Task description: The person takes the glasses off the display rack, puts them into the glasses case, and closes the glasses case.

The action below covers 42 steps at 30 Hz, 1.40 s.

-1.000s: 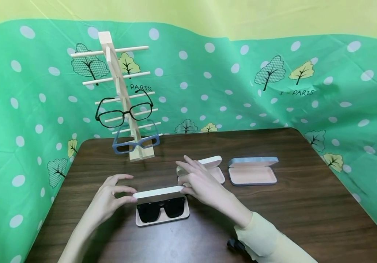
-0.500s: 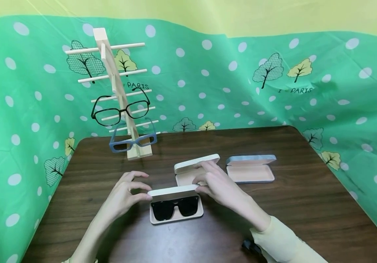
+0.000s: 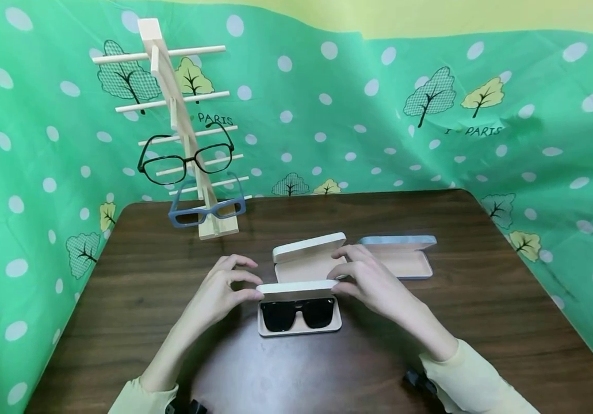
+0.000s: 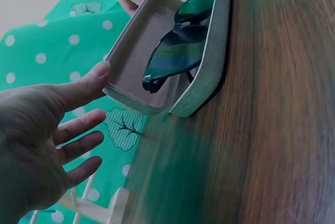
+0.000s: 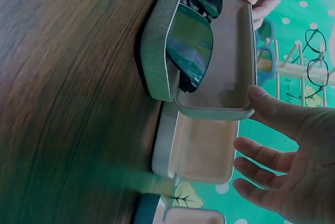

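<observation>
A light-coloured glasses case [image 3: 296,287] stands with its lid raised near the middle of the table. Black sunglasses [image 3: 298,314] lie in its lower half, lenses facing me. My left hand [image 3: 222,287] holds the lid at its left corner; in the left wrist view its thumb [image 4: 94,76] presses the lid's edge while the other visible fingers are spread away from it. At the opposite corner my right hand [image 3: 371,282] holds the lid the same way, its thumb [image 5: 267,102] on the edge. The index fingers are partly hidden in the wrist views.
Right behind stands a second light-coloured case [image 3: 306,247], lid up. A blue case [image 3: 400,240], lid also up, is to its right, partly behind my right hand. At the back left, a wooden stand [image 3: 172,86] carries black-framed glasses [image 3: 187,160] and blue-framed glasses [image 3: 205,214].
Both hands and the case with the sunglasses have moved right across the table, now in front of the second light case. The case has turned squarer to me. The head view has tilted down.
</observation>
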{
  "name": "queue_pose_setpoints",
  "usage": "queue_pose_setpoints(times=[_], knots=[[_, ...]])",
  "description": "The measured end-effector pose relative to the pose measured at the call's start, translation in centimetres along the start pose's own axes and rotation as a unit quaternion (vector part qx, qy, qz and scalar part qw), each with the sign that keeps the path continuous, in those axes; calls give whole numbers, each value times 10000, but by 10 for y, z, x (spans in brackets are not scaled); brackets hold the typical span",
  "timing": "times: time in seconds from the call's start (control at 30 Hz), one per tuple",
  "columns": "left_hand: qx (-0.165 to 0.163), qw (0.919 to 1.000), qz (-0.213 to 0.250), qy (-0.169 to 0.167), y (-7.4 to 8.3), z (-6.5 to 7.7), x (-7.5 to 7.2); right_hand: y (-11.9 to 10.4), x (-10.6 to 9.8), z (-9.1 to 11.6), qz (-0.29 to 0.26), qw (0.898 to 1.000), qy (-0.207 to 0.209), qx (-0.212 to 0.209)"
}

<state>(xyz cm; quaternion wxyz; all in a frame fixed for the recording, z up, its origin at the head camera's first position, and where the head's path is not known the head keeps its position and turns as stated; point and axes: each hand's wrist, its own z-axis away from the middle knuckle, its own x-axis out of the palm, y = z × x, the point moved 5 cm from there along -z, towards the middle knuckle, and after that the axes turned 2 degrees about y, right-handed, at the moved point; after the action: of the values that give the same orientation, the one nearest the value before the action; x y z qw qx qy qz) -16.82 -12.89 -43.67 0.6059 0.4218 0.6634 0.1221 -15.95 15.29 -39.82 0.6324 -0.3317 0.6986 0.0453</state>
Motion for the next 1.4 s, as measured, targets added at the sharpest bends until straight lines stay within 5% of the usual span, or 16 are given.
queue_pose_setpoints(times=[0.33,0.67,0.8,0.93,1.07,1.4], knots=[[115,9998,116,79,1,-6,8,15,0,4,-275,9990,-154,327],[-791,9931,-128,-852,-14,-7,12,31,6,3,-903,9857,-963,1045],[-1360,9817,-84,-1329,-25,-8,14,41,12,4,-1417,9641,-1522,1650],[-1943,9657,35,-1721,-33,-8,15,48,22,8,-2307,9267,-1969,2220],[-2131,9573,131,-1948,-33,-11,17,52,31,11,-2817,8993,-2239,2485],[-2168,9523,334,-2121,-30,-11,27,53,47,13,-3355,8693,-2312,2800]])
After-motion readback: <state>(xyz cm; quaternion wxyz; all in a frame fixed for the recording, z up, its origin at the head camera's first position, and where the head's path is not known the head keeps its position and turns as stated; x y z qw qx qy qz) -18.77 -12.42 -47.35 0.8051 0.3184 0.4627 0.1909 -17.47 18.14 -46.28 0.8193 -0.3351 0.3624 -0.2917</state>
